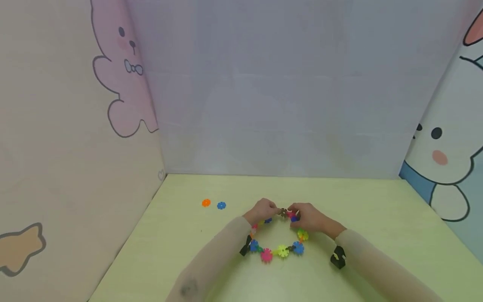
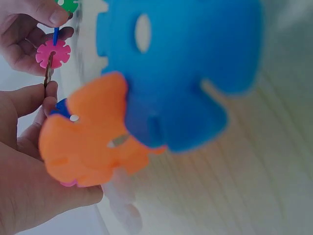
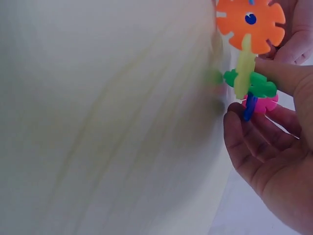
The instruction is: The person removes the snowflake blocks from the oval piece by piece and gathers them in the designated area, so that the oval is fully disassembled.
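Observation:
A chain of colourful notched plastic discs, with a pink disc point(image 1: 266, 255) and a yellow disc point(image 1: 283, 251) on its near side, lies curved into a ring on the table. At its far side my left hand point(image 1: 263, 209) pinches a brown disc point(image 2: 48, 73) between thumb and fingers. That brown disc meets a pink disc point(image 2: 53, 54), slot to slot. My right hand point(image 1: 309, 216) holds the chain beside it, its thumb at a green disc point(image 3: 264, 87) and its fingers around a dark blue disc point(image 3: 250, 106). In the left wrist view, large orange and blue discs hide part of the left hand.
Two loose discs, one orange point(image 1: 206, 203) and one blue point(image 1: 221, 205), lie on the pale green table point(image 1: 358, 201) left of the ring. Walls with cartoon animals stand at both sides, and a plain pale wall point(image 1: 279, 92) rises behind.

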Demonstrator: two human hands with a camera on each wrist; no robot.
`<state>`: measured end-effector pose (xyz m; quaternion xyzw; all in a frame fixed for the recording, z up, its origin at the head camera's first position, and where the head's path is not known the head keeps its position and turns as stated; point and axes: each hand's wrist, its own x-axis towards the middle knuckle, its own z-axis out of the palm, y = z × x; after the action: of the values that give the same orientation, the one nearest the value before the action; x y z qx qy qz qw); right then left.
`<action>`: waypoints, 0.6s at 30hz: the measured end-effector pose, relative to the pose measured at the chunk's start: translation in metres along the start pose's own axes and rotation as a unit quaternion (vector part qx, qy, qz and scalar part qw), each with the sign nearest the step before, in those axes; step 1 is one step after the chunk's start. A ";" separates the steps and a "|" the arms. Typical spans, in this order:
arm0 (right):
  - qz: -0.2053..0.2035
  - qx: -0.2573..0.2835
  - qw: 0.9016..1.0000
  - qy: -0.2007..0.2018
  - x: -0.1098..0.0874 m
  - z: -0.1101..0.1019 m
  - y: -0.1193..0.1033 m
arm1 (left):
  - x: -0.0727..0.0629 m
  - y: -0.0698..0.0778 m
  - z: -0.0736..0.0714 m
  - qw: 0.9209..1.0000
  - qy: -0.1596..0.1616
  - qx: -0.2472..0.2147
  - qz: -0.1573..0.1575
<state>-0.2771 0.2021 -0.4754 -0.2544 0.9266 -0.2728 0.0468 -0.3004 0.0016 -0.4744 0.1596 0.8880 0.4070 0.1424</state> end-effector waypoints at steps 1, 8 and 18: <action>0.004 -0.001 1.000 0.001 0.001 0.000 0.000 | 0.000 0.000 0.000 1.000 0.001 0.002 -0.001; 0.010 0.007 1.000 0.001 0.002 -0.002 -0.001 | 0.001 -0.003 0.000 1.000 -0.003 0.005 -0.022; -0.009 0.020 1.000 0.007 0.005 -0.002 0.004 | -0.003 -0.002 -0.003 0.999 -0.016 -0.016 -0.023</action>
<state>-0.2837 0.2033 -0.4759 -0.2603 0.9188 -0.2935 0.0431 -0.2990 -0.0036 -0.4738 0.1437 0.8825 0.4152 0.1679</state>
